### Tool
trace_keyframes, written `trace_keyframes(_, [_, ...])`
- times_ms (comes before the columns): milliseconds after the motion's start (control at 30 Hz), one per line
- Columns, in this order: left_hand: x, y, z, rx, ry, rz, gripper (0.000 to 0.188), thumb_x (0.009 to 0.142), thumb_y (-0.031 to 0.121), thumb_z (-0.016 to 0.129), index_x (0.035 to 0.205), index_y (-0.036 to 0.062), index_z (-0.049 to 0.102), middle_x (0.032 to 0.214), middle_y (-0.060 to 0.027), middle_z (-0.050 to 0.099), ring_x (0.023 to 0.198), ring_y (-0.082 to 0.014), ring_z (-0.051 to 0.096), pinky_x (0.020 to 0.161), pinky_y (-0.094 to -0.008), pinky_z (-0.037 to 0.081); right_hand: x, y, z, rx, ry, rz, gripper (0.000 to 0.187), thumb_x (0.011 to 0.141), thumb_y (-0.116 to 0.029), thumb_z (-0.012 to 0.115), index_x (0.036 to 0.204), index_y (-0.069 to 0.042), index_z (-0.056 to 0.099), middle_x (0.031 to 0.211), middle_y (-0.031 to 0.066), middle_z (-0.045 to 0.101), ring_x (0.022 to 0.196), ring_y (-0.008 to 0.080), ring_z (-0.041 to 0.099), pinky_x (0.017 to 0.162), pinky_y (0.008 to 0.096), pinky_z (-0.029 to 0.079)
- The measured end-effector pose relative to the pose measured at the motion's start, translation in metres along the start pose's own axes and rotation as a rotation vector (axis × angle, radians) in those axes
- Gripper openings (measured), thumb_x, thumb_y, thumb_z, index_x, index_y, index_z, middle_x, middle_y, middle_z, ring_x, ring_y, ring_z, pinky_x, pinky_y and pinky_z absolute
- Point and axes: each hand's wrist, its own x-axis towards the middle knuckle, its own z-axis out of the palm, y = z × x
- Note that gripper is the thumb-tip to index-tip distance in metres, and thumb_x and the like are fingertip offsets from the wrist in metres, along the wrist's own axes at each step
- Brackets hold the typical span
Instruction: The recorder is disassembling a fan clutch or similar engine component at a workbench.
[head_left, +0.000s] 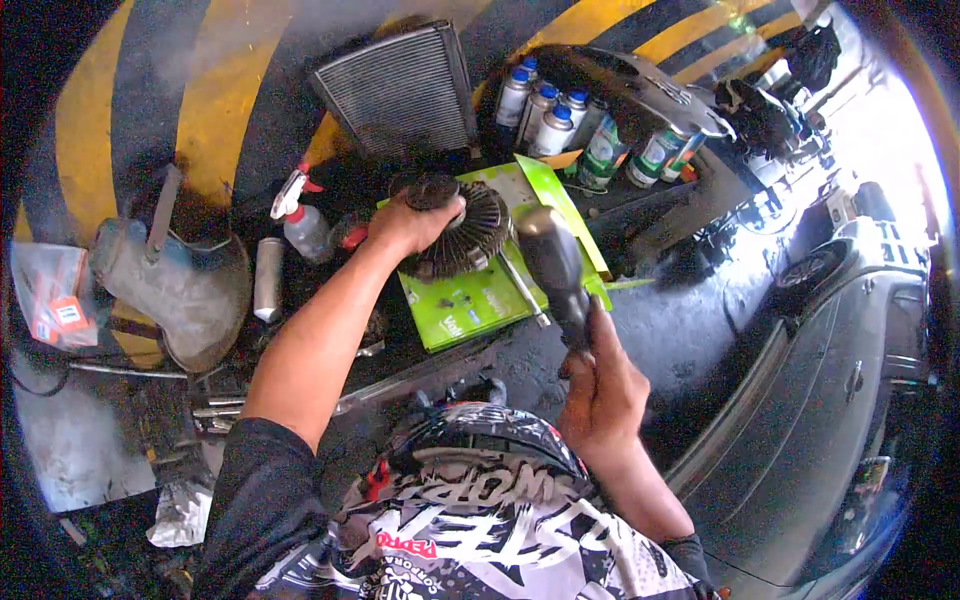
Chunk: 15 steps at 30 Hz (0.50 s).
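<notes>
My left hand point(405, 222) is closed on the upper end of a round, finned metal part point(475, 235), beside a dark round piece at its top. The finned part rests on a bright green cardboard sheet point(455, 315). To its right, my right hand point(605, 390) grips a dark hammer-like tool point(555, 255) with a bulbous, light-tipped end pointing up and away from me. That tool is slightly blurred and looks apart from the finned part. Between them a thin metal rod point(522, 287) lies on the cardboard, with several small dark bits nearby.
Behind stand a pleated filter panel point(400, 90) and several blue-capped bottles point(553, 130). On the left are a spray bottle point(305, 225), a silver can point(268, 280), a welding mask point(180, 285) and a plastic bag point(55, 295). A grey car point(820, 400) is at right.
</notes>
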Motion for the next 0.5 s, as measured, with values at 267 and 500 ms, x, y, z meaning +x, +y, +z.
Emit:
trace_keyframes(267, [0.007,0.017,-0.004,-0.026,-0.041,-0.015,0.067,0.085,0.069,0.055,0.131,0.0223,0.064,0.132,-0.0140,0.065,0.122,-0.0353,0.061,0.103,-0.0448,0.048,0.002,0.010,0.000,-0.154,-0.093,0.133,0.057,0.089,0.003,0.052,0.144,-0.011,0.052,0.088,0.0249,0.066,0.071,0.0301,0.067,0.068,0.0382,0.053])
trace_keyframes(500, [-0.009,0.032,0.000,-0.019,-0.010,0.032,0.068,0.084,0.069,0.057,0.131,0.0201,0.064,0.131,-0.0172,0.064,0.122,-0.0371,0.061,0.104,-0.0454,0.048,-0.011,0.039,0.012,-0.334,-0.329,0.261,0.054,0.091,-0.003,0.054,0.144,-0.010,0.050,0.090,0.0265,0.067,0.079,0.0477,0.065,0.073,0.0504,0.053])
